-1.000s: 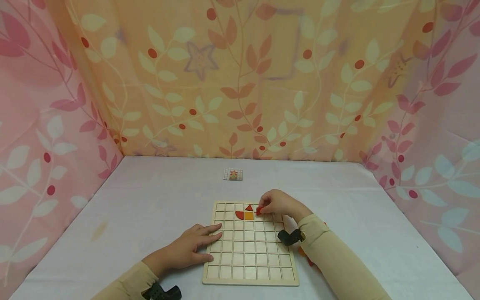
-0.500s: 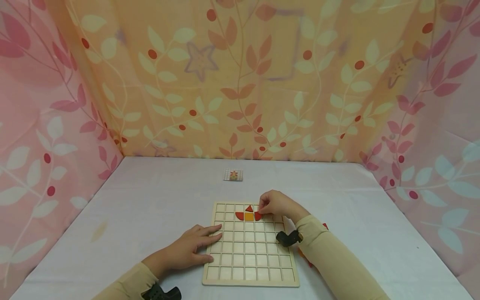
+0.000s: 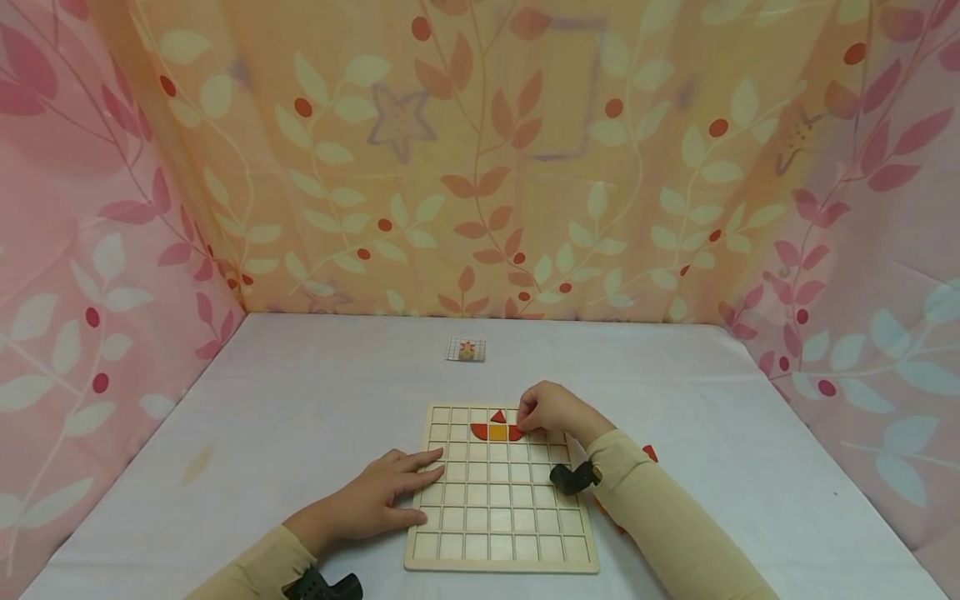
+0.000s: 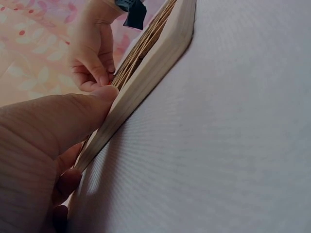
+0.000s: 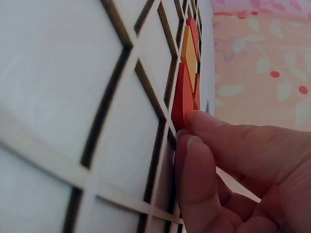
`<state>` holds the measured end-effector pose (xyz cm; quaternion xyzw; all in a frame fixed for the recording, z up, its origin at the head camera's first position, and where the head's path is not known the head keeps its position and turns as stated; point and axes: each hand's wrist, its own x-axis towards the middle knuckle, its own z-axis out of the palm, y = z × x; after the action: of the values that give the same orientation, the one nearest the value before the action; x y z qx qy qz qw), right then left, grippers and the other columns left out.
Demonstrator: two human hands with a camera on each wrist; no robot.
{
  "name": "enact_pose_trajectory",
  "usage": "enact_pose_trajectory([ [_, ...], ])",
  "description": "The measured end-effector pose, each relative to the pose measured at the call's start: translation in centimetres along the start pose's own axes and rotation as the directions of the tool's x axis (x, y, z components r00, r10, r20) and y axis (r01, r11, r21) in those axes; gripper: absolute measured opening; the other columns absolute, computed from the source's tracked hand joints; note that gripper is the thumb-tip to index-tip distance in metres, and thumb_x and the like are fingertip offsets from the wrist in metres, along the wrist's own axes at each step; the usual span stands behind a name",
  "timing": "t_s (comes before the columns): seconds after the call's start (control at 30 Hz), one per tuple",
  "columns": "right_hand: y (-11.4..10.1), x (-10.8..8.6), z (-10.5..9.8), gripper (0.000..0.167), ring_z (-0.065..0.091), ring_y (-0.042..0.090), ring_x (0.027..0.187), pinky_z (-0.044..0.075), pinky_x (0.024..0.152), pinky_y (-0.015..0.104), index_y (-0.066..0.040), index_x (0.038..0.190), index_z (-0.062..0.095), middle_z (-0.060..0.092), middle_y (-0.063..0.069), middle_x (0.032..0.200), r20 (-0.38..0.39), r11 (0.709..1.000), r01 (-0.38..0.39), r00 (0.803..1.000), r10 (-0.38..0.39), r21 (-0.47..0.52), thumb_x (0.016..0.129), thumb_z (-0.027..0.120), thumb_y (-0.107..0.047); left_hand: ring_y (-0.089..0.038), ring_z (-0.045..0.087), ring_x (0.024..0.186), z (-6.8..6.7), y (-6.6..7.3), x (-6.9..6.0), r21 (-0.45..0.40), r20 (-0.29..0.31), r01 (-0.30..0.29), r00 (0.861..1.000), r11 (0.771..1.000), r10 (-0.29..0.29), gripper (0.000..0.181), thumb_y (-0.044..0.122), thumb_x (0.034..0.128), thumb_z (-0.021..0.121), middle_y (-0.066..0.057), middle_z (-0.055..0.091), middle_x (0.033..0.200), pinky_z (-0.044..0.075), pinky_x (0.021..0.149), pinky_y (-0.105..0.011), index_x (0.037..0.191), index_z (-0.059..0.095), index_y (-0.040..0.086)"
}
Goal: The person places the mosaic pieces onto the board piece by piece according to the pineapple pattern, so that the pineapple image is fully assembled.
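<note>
A wooden grid board (image 3: 499, 521) lies flat on the table. Near its far edge sit a red triangle (image 3: 498, 417), an orange square (image 3: 497, 432) and a red quarter-circle piece (image 3: 480, 431) left of the square. To the square's right is a second red quarter-circle piece (image 5: 182, 97), level in its cell. My right hand (image 3: 558, 408) has thumb and forefinger pinched at that piece's outer edge; its palm hides some far right cells. My left hand (image 3: 375, 492) rests against the board's left edge with fingers spread, the thumb (image 4: 92, 114) touching the rim.
Beyond the board lies a small card (image 3: 467, 349) with a gridded picture. A red piece (image 3: 649, 453) shows past the right sleeve (image 3: 660, 517), which partly covers other loose pieces. Patterned curtains (image 3: 480, 167) stand behind and at both sides.
The right hand has lowered the red quarter-circle piece into the cell right of the orange square, where it now lies flat. The left hand has stayed still.
</note>
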<state>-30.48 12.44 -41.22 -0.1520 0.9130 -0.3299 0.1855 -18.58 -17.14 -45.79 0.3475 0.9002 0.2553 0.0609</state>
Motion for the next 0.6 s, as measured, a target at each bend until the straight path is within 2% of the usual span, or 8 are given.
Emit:
enact_pose_trajectory([
  [0.4, 0.03, -0.25, 0.18, 0.017, 0.049, 0.013, 0.064, 0.041, 0.060, 0.027, -0.009, 0.072, 0.064, 0.055, -0.002, 0.064, 0.014, 0.992, 0.096, 0.995, -0.096, -0.084, 0.067, 0.078, -0.001, -0.007, 0.035, 0.108, -0.11, 0.24, 0.08, -0.007, 0.012, 0.008, 1.000, 1.000, -0.008, 0.064, 0.050, 0.0844, 0.057, 0.005, 0.027, 0.149, 0.030, 0.090, -0.039, 0.139, 0.040, 0.022],
  [0.6, -0.02, -0.43, 0.42, 0.018, 0.048, 0.014, 0.065, 0.041, 0.059, 0.027, -0.010, 0.073, 0.062, 0.054, -0.002, 0.066, 0.001, 0.984, 0.138, 0.990, -0.138, -0.117, 0.068, 0.077, 0.000, -0.008, 0.036, 0.108, -0.05, 0.24, 0.11, -0.008, 0.013, 0.021, 1.000, 1.000, -0.020, 0.064, 0.050, 0.0842, 0.057, 0.006, 0.026, 0.149, 0.030, 0.090, -0.039, 0.139, 0.039, 0.022],
])
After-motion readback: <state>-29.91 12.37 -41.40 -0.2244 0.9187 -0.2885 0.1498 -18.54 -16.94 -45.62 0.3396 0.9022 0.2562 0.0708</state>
